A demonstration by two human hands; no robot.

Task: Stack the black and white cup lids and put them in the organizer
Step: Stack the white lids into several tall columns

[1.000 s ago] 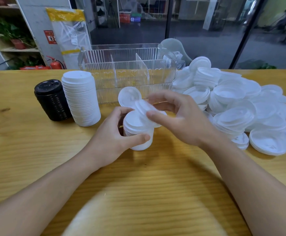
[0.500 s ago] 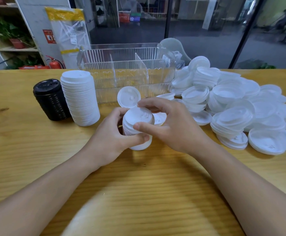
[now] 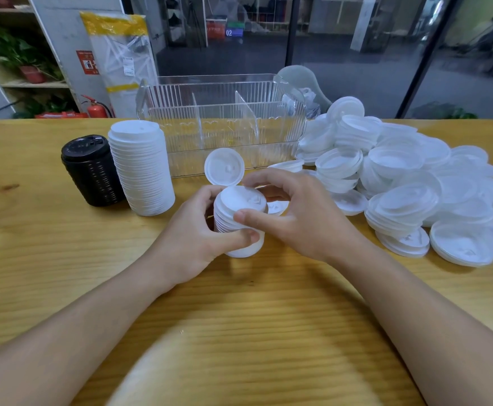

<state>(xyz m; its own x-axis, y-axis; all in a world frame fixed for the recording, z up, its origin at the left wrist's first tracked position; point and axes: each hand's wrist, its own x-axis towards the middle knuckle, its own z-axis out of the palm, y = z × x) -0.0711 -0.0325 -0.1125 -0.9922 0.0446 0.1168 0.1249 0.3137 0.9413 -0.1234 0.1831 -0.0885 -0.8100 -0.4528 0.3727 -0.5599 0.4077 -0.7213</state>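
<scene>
Here your two hands seat a lid onto a short stack.

Your left hand wraps the short stack of white plastic lids, steadying it on the wooden table, while your right hand curls half-closed over the top, pressing it square. Behind stands the clear ribbed organizer, empty; loose white lids heap rightward.
</scene>
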